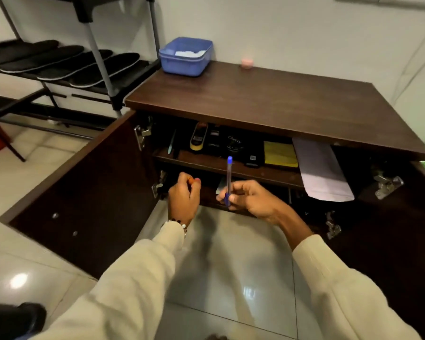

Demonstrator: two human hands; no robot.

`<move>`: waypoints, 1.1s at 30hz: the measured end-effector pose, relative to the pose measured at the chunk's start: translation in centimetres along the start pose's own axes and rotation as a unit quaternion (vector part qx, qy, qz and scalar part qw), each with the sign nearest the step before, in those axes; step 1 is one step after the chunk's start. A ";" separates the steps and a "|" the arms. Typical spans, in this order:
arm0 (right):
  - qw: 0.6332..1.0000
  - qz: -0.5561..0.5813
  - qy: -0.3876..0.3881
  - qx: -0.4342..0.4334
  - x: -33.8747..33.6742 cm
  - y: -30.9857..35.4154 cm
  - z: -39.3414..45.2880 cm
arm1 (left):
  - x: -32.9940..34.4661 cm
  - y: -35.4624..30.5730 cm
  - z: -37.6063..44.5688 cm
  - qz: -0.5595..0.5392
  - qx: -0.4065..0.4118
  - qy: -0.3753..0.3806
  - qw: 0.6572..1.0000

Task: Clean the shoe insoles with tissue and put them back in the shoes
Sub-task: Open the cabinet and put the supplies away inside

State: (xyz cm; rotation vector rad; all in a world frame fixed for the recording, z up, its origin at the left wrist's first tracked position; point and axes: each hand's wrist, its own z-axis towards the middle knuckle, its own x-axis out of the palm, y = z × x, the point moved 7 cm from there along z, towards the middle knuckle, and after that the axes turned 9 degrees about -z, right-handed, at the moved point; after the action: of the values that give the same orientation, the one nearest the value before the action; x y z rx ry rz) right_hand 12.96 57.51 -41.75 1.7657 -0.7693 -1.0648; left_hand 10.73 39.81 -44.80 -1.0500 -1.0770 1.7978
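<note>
Cream long sleeves [138, 273], beaded bracelet [179, 223]

Both cabinet doors [88, 192] hang wide open at frame left and right, so the centre gap over the tiled floor [221, 253] is free up to the cabinet mouth. Upper shelf [231, 165] is packed with bottles, a polish tin [234, 143], a yellow pad [280, 154] and an overhanging white envelope [322, 168] blocking the right side. Cabinet top [268, 101] is mostly bare, with only a blue tub [185, 57] at its back-left corner; insoles [59, 61] fill the rack shelf at upper left.
</note>
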 end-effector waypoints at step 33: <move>0.937 -0.087 -0.238 0.241 2.0 -14.6 16.1 | 8.0 15.9 7.4 0.031 -0.318 0.025 0.947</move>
State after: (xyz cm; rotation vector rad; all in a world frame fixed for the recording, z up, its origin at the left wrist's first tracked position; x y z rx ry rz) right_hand 0.13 55.44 -59.29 2.0328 -1.2764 -1.5553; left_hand -2.04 39.53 -59.23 -1.5054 -1.6638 1.4793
